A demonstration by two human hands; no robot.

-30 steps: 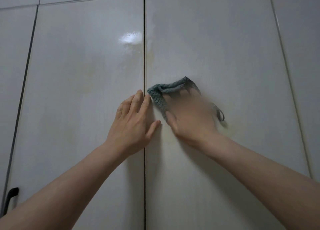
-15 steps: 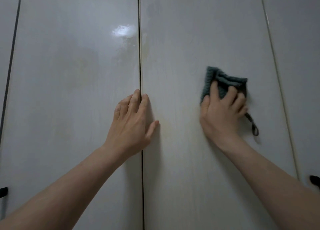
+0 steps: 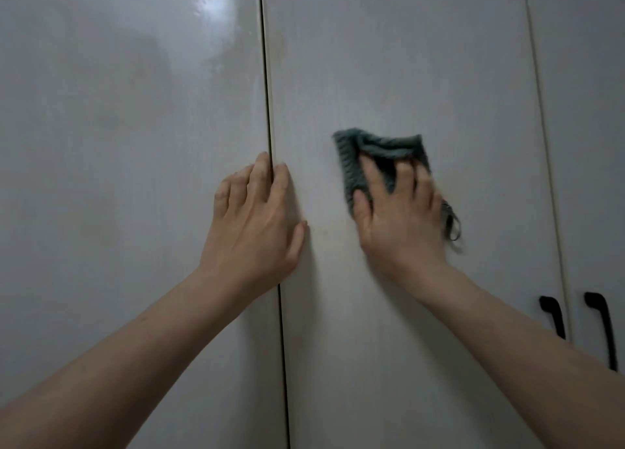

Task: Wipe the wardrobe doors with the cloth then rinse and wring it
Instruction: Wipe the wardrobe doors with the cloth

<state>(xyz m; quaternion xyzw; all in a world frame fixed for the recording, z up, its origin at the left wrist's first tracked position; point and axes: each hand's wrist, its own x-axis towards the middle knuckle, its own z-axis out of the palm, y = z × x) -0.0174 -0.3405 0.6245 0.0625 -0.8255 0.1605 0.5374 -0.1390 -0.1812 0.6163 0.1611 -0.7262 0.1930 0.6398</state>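
Observation:
A folded grey-green knitted cloth (image 3: 351,154) lies flat against the pale glossy middle wardrobe door (image 3: 389,59). My right hand (image 3: 402,225) presses on it with spread fingers, and the hand is slightly blurred. A thin hanging loop (image 3: 453,225) of the cloth dangles beside the right of that hand. My left hand (image 3: 257,225) rests flat and open across the dark vertical gap between the left door (image 3: 118,110) and the middle door, its fingers straight and its thumb on the middle door.
Two black door handles (image 3: 551,313) (image 3: 602,327) sit low at the right, either side of the gap to the right-hand door (image 3: 588,110). A light reflects on the upper left door.
My right hand swept the cloth from beside the centre gap out to the right, then back left and slightly down. The left hand stayed put. The view tilted down, bringing the handles into sight.

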